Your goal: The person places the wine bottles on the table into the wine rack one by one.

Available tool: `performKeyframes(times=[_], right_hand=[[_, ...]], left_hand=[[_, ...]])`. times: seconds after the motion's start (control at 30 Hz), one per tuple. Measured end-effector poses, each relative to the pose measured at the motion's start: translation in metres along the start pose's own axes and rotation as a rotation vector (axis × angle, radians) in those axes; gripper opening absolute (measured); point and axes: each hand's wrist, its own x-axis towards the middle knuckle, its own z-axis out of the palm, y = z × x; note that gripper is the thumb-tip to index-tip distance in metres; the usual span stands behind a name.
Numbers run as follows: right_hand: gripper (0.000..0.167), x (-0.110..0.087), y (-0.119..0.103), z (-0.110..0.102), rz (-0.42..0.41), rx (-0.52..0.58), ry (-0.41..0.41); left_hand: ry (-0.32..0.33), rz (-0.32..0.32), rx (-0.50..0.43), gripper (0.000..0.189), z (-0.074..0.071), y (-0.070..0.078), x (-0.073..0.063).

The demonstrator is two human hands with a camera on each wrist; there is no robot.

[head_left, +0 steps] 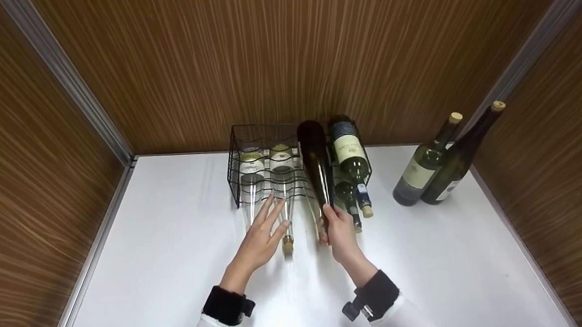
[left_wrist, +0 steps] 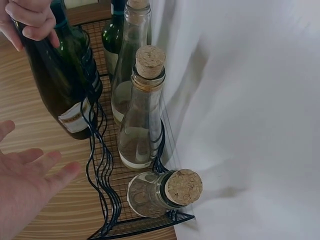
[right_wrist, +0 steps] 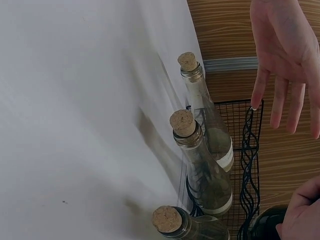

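My right hand (head_left: 342, 233) grips the neck of a dark wine bottle (head_left: 314, 155), which slants over the upper level of a black wire wine rack (head_left: 264, 125). The bottle's base points toward the back wall. To the left, my left hand (head_left: 261, 240) has its fingers spread above the corked clear glass bottles (left_wrist: 141, 132) and holds nothing. Those clear bottles lie in the rack's lower level with their necks toward me. Beside the dark bottle, a green wine bottle (head_left: 350, 148) with a cream label lies on the upper level. Another green bottle (head_left: 346, 193) lies beneath it.
Two corked wine bottles stand upright on the white table at the right: a green one (head_left: 417, 172) with a pale label and a darker, taller one (head_left: 462, 157) touching or overlapping it. Wood-grain panels (head_left: 166, 65) rise behind and on both sides.
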Motion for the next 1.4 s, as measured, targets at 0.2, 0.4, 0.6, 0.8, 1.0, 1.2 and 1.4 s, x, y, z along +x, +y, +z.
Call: performKeyframes(times=[0.2, 0.4, 0.6, 0.8, 1.0, 1.2, 1.4], right_hand=[[0.025, 0.012, 0.007, -0.002, 0.017, -0.027, -0.010], [0.023, 0.019, 0.011, -0.001, -0.002, -0.023, -0.006], [0.025, 0.024, 0.011, 0.001, -0.015, -0.008, 0.014], [0.026, 0.030, 0.011, 0.001, -0.010, -0.010, 0.016], [0.027, 0.034, 0.010, -0.002, 0.006, -0.014, 0.029], [0.029, 0.034, 0.009, -0.003, 0.040, 0.020, 0.031], [0.033, 0.036, 0.010, -0.008, 0.050, 0.064, -0.021]], left_hand=[[-0.008, -0.010, -0.004, 0.057, -0.003, 0.000, 0.000], [0.001, -0.005, -0.008, 0.057, -0.003, 0.000, 0.002], [0.013, 0.007, -0.005, 0.057, -0.001, -0.002, 0.001], [0.005, -0.003, -0.012, 0.057, -0.001, -0.001, -0.001], [0.007, 0.009, -0.036, 0.052, -0.001, -0.002, -0.001], [0.003, 0.013, -0.049, 0.052, 0.000, -0.002, -0.001], [-0.002, 0.017, -0.031, 0.052, 0.002, -0.002, -0.001]])
